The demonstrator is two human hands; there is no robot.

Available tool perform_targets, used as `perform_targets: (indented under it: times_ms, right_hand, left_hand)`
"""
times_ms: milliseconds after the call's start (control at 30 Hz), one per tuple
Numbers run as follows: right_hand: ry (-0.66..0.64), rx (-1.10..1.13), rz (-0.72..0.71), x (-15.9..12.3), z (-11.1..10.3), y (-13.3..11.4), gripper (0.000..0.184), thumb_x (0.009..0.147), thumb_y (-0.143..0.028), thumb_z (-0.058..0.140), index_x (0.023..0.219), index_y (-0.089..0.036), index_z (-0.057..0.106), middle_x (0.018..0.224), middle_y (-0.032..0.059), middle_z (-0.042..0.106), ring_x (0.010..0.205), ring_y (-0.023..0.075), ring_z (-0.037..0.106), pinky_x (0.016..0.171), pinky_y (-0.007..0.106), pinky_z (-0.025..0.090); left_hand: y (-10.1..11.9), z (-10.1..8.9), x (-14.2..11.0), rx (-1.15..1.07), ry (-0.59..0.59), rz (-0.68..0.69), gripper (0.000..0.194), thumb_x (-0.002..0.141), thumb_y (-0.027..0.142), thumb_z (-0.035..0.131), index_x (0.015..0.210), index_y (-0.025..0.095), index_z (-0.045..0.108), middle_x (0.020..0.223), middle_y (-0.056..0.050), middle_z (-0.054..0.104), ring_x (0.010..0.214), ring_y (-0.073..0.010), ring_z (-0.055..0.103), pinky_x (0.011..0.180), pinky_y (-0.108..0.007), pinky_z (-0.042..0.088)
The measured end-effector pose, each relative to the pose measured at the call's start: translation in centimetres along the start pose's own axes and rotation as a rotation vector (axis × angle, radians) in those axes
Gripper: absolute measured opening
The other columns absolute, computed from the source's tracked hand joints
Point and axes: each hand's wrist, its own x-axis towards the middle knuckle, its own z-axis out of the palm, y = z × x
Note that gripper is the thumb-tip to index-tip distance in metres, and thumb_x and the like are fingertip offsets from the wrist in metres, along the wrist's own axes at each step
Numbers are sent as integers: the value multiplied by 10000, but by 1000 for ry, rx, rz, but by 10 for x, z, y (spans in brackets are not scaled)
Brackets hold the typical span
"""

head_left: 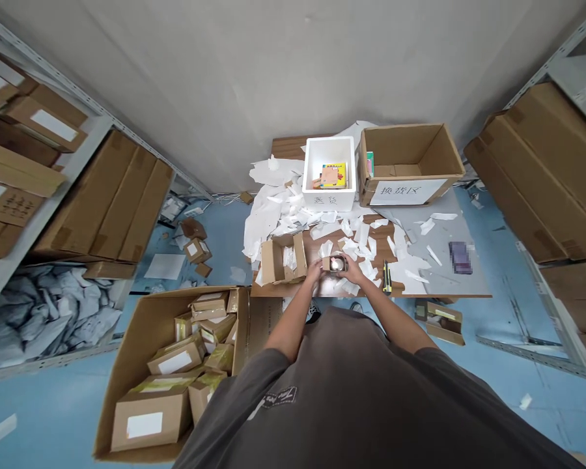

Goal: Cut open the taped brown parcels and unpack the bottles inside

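Both hands meet over the near edge of a wooden table [420, 290]. My left hand [316, 270] and my right hand [352, 268] are closed on either side of a small open cardboard box [334, 263] with something pale and shiny inside. Just left of my hands an opened brown carton [283, 258] with paper in it lies on the table. White paper scraps [293, 208] cover much of the tabletop around them.
A white foam box [329, 170] holding colourful items and a large open carton [407, 163] with a paper label stand at the table's far side. A utility knife [387, 276] and a phone [460, 256] lie right. A big carton of parcels [176, 365] sits on the floor left. Shelves of boxes flank both sides.
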Motion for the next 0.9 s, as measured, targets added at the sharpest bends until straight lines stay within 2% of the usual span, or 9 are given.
perform_targets:
  times_ms: [133,267,367,500,600,667,800,900]
  right_hand:
    - [-15,9,-2,0,1,-7,1038,599,-453,945,1534,-196,574,1599,192,573,1498,390,528,1275,574,375]
    - [-47,62,9,0,0,-7,1070,578,-456,934,1558,-235,567,1617,166,559,1505,360,517,1272,539,387]
    - [-41,242,108,-1,-6,0,994,651,-509,852,1572,-292,546,1599,135,587,1469,328,562,1190,524,481]
    - [134,499,329,-6,-9,13,796,780,-628,680,1494,-289,588,1405,123,721,1318,313,676,1039,499,580]
    - [188,536,411,-6,-1,17,780,731,-653,776,1404,-283,638,1325,111,746,1232,308,708,998,439,589]
    - [187,528,395,-5,5,15,878,666,-629,878,1430,-283,622,1379,121,716,1242,311,696,1005,421,580]
    - [136,424,337,1,11,9,1126,474,-473,1024,1494,-263,597,1467,156,648,1298,335,653,1027,428,569]
    - [77,420,320,6,7,7,1056,481,-452,1012,1450,-274,636,1389,119,701,1239,323,681,977,413,588]
  left_hand:
    - [-10,11,8,-123,-83,10,456,934,466,776,1285,189,685,1225,-156,745,1114,-244,719,982,-411,588]
    - [-23,18,14,-139,-77,24,677,734,241,950,1338,169,654,1354,-179,691,1196,-253,692,1069,-410,548]
    - [-30,19,19,-115,-80,47,724,719,232,964,1361,166,637,1375,-182,676,1180,-256,697,1073,-420,546]
    - [-38,19,21,-101,-78,77,724,737,288,977,1367,170,641,1354,-181,687,1164,-267,706,1079,-439,554]
    - [-40,20,20,-113,-74,91,749,742,346,989,1386,181,644,1335,-177,706,1137,-275,724,1066,-452,572]
    - [-40,19,17,-116,-80,92,756,747,359,989,1397,182,646,1324,-180,718,1114,-277,736,1049,-454,586]
    - [-38,17,14,-85,-66,98,724,762,340,979,1393,181,663,1351,-189,715,1130,-282,740,1042,-433,592]
    - [-37,13,16,-20,-48,95,744,735,350,996,1385,181,675,1324,-180,718,1136,-292,739,1059,-442,580]
